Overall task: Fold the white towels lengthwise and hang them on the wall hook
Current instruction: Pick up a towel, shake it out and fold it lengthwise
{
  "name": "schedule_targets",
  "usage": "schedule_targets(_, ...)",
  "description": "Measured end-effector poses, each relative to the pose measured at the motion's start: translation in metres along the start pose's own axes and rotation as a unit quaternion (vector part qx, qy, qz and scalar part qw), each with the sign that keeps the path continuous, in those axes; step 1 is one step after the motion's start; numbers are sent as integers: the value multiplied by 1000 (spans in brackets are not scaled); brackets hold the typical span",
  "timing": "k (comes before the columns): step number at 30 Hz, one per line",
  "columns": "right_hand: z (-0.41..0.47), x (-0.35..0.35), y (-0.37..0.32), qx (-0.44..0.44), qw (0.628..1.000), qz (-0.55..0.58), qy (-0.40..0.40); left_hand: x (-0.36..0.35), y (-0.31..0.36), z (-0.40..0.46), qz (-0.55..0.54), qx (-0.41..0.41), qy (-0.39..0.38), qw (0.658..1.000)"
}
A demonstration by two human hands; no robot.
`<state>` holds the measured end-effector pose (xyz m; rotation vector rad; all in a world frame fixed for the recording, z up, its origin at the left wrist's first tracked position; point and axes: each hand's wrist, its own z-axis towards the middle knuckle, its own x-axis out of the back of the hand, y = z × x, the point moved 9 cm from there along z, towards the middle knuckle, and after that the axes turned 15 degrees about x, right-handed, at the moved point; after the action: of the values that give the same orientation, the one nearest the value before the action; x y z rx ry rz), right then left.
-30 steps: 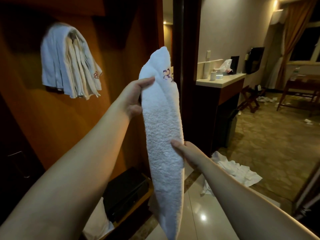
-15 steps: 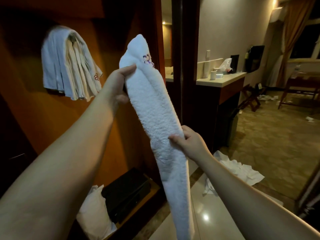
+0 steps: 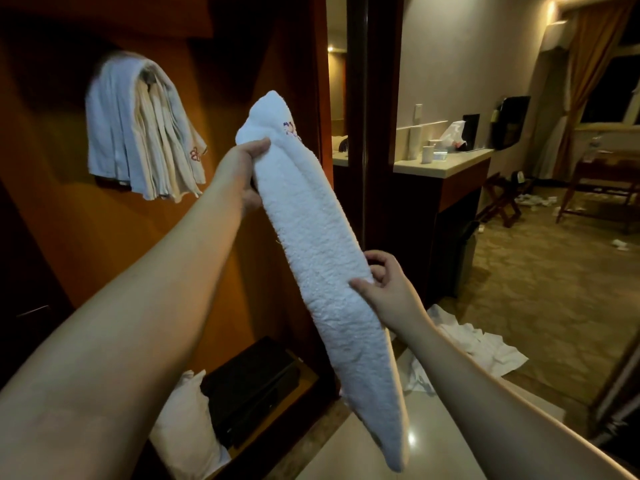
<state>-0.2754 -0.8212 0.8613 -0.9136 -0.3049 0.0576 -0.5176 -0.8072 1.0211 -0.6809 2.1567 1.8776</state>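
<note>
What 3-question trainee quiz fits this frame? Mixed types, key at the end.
1. True or false: the folded towel is already on the hook.
2. Multiple choice: where does the left hand hold the towel? A) near the top, by the embroidered logo B) at the bottom tip C) not at all
3. Short answer: what already hangs on the wooden wall at upper left?

Key
1. False: both hands hold it in the air, tilted; the right hand pinches it at mid-length.
2. A
3. A bunch of towels draped over the hook; the hook itself is hidden.
</note>
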Motion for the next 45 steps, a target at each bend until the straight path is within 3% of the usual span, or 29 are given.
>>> schedule_targets(3, 0, -13, 16, -60, 992, 12, -109, -2, -1, 4, 9, 0, 1, 1000)
schedule_targets(6, -12, -30, 31, -152, 947, -1, -284, -8, -9, 9, 17, 15, -5, 1000)
schedule_targets(9, -19, -36, 45, -174, 922, -36, -345, -17, -17, 14, 28, 29, -6, 999)
schedule_targets(13, -30, -41, 50, -154, 920, -69, -355, -24, -16, 22, 33, 31, 9, 999)
schedule_targets(16, -32, -38, 55, -142, 939, -63, -307, -26, -14, 26, 38, 33, 22, 998)
schedule_targets(19, -40, -43, 67, -176, 946, 54, -268, -27, -15, 31, 54, 39, 39, 997)
schedule_targets(23, -52, -48, 82, -249, 917, 179, -256, -30, -17, 38, 72, 41, 57, 995)
schedule_targets(25, -52, -43, 82, -248, 919, 151, -267, -31, -18, 42, 76, 42, 64, 994)
schedule_targets(30, -35, -24, 70, -150, 949, -49, -274, -33, -26, 50, 80, 50, 70, 993)
schedule_targets(34, -42, -17, 82, -175, 956, 20, -235, -33, -28, 53, 69, 55, 80, 993)
schedule_targets(37, -58, -15, 102, -213, 946, 44, -242, -32, -24, 54, 49, 46, 88, 994)
schedule_targets(41, -78, -14, 125, -186, 913, -122, -341, -20, -15, 55, 47, 26, 128, 990)
schedule_targets(45, -99, -9, 150, -196, 906, -162, -337, -6, -17, 55, 33, 31, 148, 988)
